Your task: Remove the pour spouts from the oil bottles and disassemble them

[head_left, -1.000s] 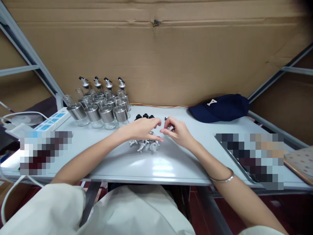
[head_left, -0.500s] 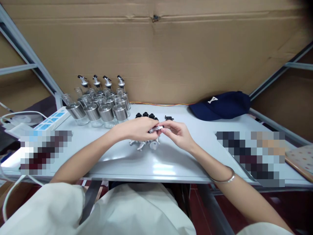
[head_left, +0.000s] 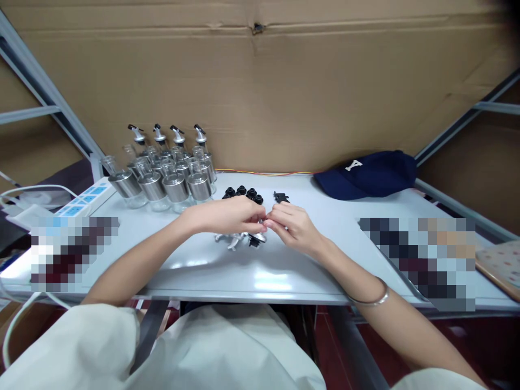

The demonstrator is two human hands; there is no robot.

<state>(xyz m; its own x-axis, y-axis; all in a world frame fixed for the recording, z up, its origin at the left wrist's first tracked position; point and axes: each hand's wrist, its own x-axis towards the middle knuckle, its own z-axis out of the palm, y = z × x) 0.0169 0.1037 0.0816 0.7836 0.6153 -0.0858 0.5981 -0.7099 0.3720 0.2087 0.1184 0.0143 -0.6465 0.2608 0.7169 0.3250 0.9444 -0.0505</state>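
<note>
My left hand (head_left: 229,214) and my right hand (head_left: 294,226) meet above the middle of the table, fingers closed and pinched together. A silver-and-black pourer piece (head_left: 255,239) shows just under their fingertips; the fingers hide most of it. It appears to be gripped by both hands, though the exact contact is covered. Loose silver pourer parts (head_left: 232,241) lie below my left hand. Behind it stand several black stoppers (head_left: 241,191), partly covered. Beyond my right fingers rests a small group of black parts (head_left: 280,197).
At the back left stand several glass bottles with steel bands (head_left: 176,187), some topped with silver pourers (head_left: 179,135). A white power strip (head_left: 87,197) lies at the left edge. A navy cap (head_left: 369,176) sits at the back right, before a cardboard wall (head_left: 284,97).
My hands have drawn closer together, and my right fingers have curled in. The silver piece between the fingertips is now mostly hidden, and a black part shows beneath them.
</note>
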